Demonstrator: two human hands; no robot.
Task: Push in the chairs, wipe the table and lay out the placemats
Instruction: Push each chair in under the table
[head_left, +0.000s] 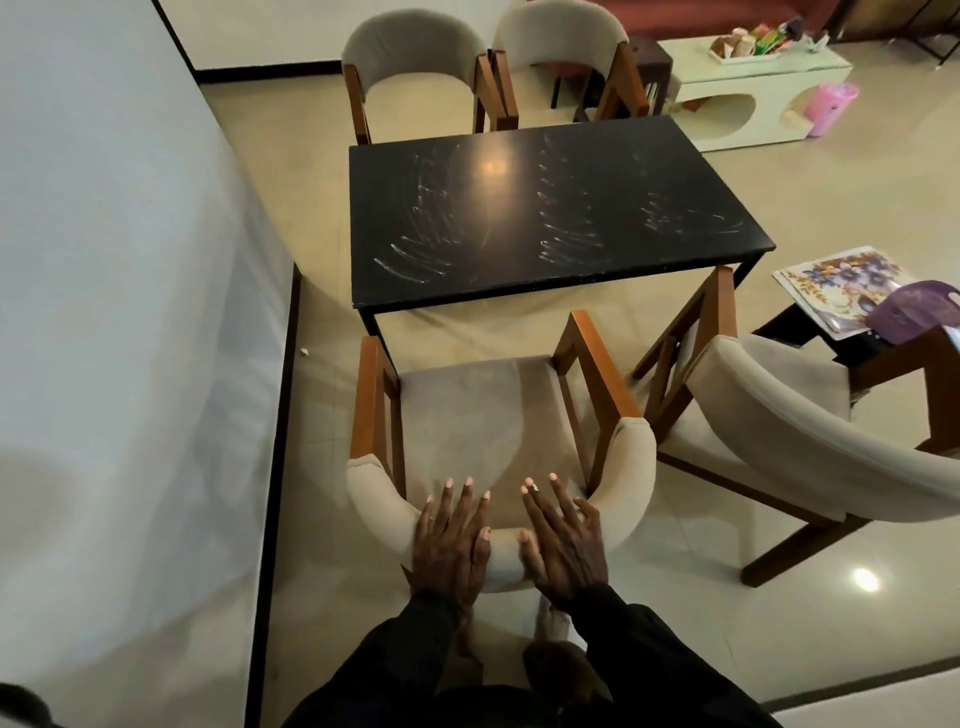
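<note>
- The left hand (449, 540) and the right hand (563, 540) are laid flat, side by side, over the top of the padded backrest of the near chair (467, 415). The fingers are kept straight and spread and nothing is gripped, which suits a forward shove rather than a lift.
- The near chair is set squarely facing the black table (545, 208), with its front posts just at the table's near edge. The seat is not yet tucked under, so the pushing-in step is judged to be in hand.
- A second chair (779, 415) is left angled off the table's near right corner and will probably need turning before it can be slid in.
- Two far chairs (415, 52) are stood at the opposite edge; how far they are tucked in cannot be told.
- White smears (415, 249) are seen across the tabletop, so wiping appears still to be done.
- Floral placemats (841, 280) are stacked on a dark side stand (800, 322) to the right, with a purple item (914, 312) resting on them, presumably kept off the table until it has been cleaned.
</note>
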